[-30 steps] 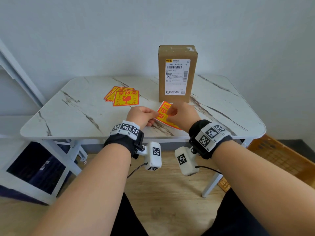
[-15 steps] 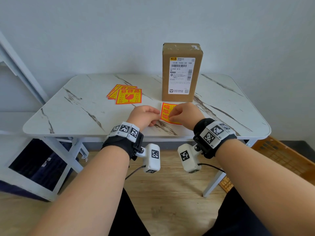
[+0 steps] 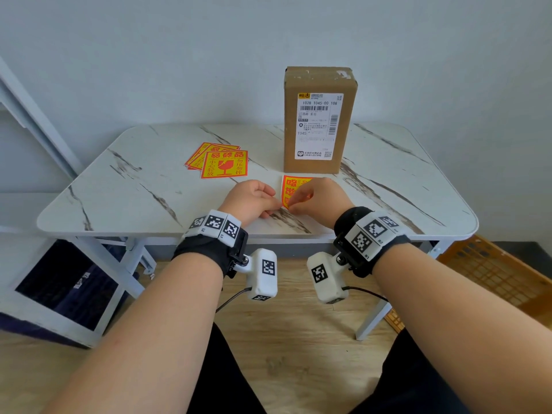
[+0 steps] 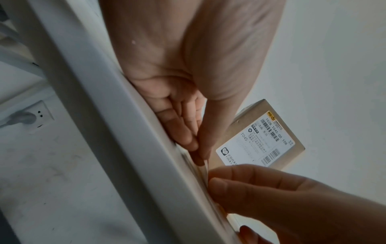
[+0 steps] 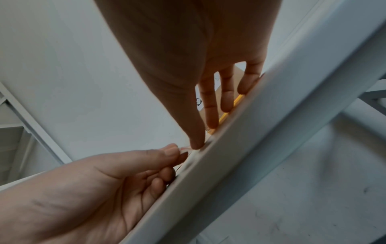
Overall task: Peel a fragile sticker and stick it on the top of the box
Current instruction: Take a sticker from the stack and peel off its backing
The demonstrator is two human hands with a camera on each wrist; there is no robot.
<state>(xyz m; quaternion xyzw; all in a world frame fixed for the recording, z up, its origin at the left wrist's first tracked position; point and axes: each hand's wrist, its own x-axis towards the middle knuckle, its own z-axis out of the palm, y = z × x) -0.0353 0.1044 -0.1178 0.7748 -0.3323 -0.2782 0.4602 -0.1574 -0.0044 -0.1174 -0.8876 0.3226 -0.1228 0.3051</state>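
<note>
Marble-look table (image 3: 119, 186): white top with grey veins, my wrists are parked on its near edge.
Box (image 3: 318, 121): brown cardboard, standing upright at the back. The white shipping label on it reads "102B T045-00 108" and "T045"; the rest of the print is too small for me.
Spare stickers (image 3: 219, 161): a fanned stack left of the box, red Chinese characters on yellow with a broken-glass symbol.
Fragile sticker (image 3: 291, 189): lying flat just in front of the box, more than half hidden under my right hand.
Left hand (image 3: 252, 200): thumb and fingertips pinching the sticker's near-left corner.
Right hand (image 3: 319, 198): fingers down on the sticker, picking at that same corner. Can't tell if any of it has lifted.
</note>
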